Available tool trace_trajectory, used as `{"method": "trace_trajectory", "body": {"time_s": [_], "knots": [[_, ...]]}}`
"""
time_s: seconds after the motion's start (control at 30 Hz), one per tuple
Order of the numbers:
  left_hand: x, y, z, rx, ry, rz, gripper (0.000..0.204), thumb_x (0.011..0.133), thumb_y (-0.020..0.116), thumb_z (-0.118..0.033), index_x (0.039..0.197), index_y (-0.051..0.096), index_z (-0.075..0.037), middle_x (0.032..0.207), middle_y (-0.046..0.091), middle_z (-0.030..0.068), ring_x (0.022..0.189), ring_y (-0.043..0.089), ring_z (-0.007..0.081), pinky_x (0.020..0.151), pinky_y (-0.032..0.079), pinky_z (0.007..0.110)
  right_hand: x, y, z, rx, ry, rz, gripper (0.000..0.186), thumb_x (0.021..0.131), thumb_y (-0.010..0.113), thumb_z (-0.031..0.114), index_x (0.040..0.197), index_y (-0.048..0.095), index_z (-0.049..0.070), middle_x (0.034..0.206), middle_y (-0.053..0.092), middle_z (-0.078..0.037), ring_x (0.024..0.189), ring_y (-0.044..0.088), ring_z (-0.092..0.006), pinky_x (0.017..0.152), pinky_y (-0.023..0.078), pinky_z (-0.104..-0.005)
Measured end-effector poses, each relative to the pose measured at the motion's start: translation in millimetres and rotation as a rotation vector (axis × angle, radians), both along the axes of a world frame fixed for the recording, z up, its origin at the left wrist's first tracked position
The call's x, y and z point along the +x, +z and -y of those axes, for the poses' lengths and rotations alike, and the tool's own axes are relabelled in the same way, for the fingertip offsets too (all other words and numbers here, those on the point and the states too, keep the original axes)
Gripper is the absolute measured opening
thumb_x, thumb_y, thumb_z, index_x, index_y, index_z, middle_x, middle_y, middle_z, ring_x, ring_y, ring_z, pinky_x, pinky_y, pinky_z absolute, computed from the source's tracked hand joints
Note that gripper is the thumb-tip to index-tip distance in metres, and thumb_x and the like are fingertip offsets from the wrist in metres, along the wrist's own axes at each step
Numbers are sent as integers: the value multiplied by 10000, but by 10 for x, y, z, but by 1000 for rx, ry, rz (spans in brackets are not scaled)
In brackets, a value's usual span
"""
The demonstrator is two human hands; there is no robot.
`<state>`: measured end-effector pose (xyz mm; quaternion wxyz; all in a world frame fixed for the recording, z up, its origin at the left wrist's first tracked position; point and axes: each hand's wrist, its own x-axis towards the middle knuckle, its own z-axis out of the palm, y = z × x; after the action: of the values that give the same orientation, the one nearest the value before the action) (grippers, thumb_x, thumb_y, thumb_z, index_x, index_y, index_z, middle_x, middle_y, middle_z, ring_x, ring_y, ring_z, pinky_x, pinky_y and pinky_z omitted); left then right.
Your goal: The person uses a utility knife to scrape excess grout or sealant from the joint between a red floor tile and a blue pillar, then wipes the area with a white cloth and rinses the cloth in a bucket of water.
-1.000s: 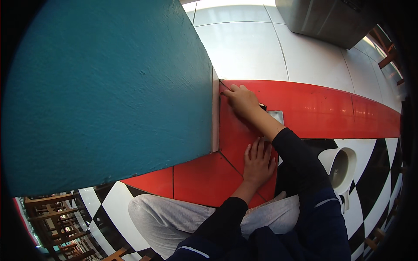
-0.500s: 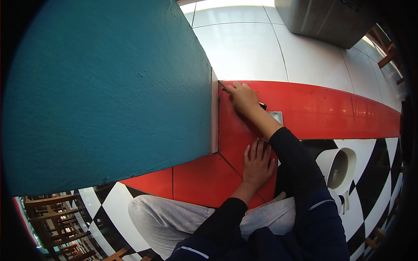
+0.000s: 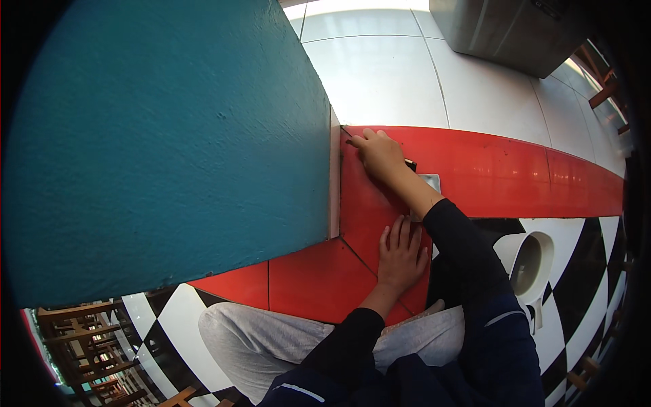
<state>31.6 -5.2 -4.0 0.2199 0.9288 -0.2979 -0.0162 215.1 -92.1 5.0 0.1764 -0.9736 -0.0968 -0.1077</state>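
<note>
My right hand point(image 3: 382, 157) is closed at the far end of the red tiled ledge point(image 3: 468, 166), close to the corner of the blue-green pillar point(image 3: 176, 142). Its fingers pinch a thin tool point(image 3: 350, 142) whose dark tip reaches the tile by the pillar's foot; most of it is hidden by the hand. A short black piece point(image 3: 411, 165) shows past the wrist, and I cannot tell whether it belongs to that tool. My left hand point(image 3: 401, 258) lies open and flat on the near red tile. A pale grey flat square point(image 3: 430, 182) sits partly under my right forearm.
A white dipper point(image 3: 546, 258) with a handle stands on the black-and-white checkered floor point(image 3: 583, 271) at the right. Beyond the ledge are white tiles point(image 3: 380, 74) and a grey metal box point(image 3: 505, 34). Wooden furniture point(image 3: 81, 336) is at the lower left.
My right forearm has shifted very slightly, with the hand staying at the pillar corner. My left hand has kept its place on the tile.
</note>
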Motion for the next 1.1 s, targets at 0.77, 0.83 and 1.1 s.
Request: {"method": "trace_trajectory", "body": {"time_s": [0.77,0.83,1.1], "knots": [[18,-15,-20,-23,6,41,479,817,554,-330,1194,527,-36,1363,379,180,1343,278,294,1083,188,479,-79,-28,-66,37,28,23,215,789,584,106,1000,621,128,918,568,-78,804,553,-283,622,494,-411],[6,-14,18,-17,-4,22,508,833,530,-333,1250,490,-45,1391,355,167,1355,261,282,1090,181,476,35,3,21,43,-44,15,216,782,589,105,995,619,129,926,564,-74,820,557,-281,623,498,-406],[6,8,17,26,-5,-13,542,850,504,-335,1311,449,-56,1423,327,154,1364,250,270,1096,173,476,15,7,50,43,-43,28,226,775,588,101,996,621,133,921,557,-64,832,559,-275,622,512,-410]]}}
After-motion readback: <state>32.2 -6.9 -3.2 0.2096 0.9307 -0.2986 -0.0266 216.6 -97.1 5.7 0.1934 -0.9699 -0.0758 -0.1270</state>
